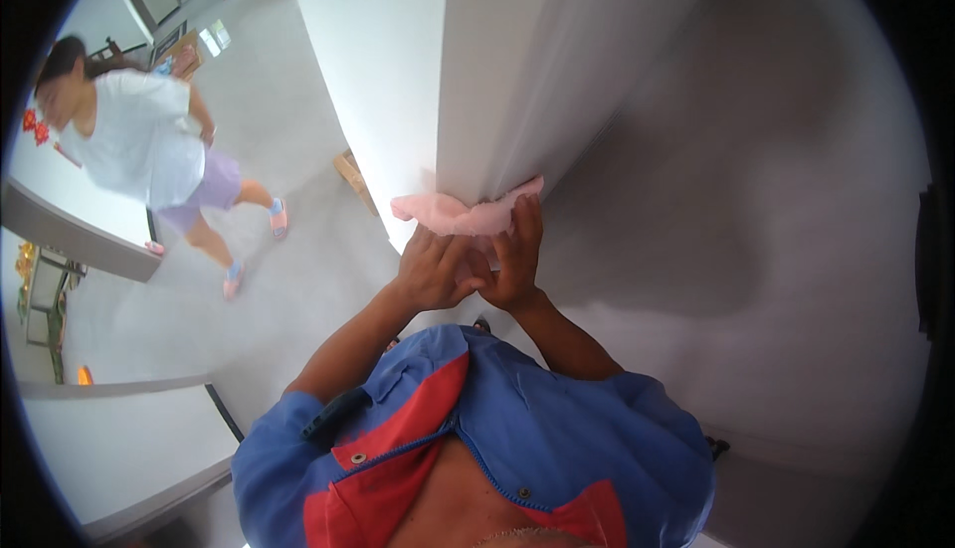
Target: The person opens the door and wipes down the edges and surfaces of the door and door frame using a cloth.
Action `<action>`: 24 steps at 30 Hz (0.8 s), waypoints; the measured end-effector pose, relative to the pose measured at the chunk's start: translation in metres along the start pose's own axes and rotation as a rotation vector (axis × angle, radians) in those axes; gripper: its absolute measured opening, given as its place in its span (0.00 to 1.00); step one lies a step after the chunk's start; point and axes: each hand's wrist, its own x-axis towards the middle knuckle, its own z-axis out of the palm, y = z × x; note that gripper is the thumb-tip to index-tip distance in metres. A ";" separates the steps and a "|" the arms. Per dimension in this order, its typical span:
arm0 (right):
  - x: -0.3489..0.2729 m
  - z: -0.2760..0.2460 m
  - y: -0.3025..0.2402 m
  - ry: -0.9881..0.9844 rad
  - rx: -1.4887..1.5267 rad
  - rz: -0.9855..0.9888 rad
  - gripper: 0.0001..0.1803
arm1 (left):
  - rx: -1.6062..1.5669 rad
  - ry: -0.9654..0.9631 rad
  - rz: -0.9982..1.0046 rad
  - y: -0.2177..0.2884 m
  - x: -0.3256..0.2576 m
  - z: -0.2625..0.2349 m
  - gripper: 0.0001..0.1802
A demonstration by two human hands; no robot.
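Left hand (433, 272) and right hand (517, 260) are both up against a pink cloth (458, 217), fingers extended; can't tell if either grips it. Cloth is bunched across the end of a tall white wall (383, 61), just ahead of the wearer's blue-and-red jacket (587, 429). Room has a grey floor (288, 71), a wooden piece (354, 182) near the wall's base, and another person (139, 135) in white top and purple shorts off left.
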 end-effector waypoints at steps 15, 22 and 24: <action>0.183 -0.020 0.175 -0.032 0.250 -0.125 0.25 | 0.265 0.450 0.107 -0.110 0.219 0.066 0.25; 0.263 0.036 0.264 0.041 0.194 -0.126 0.29 | 0.211 0.426 0.141 -0.201 0.304 0.094 0.29; 0.293 0.050 0.275 0.061 0.152 -0.133 0.29 | 0.180 0.520 0.155 -0.222 0.335 0.087 0.22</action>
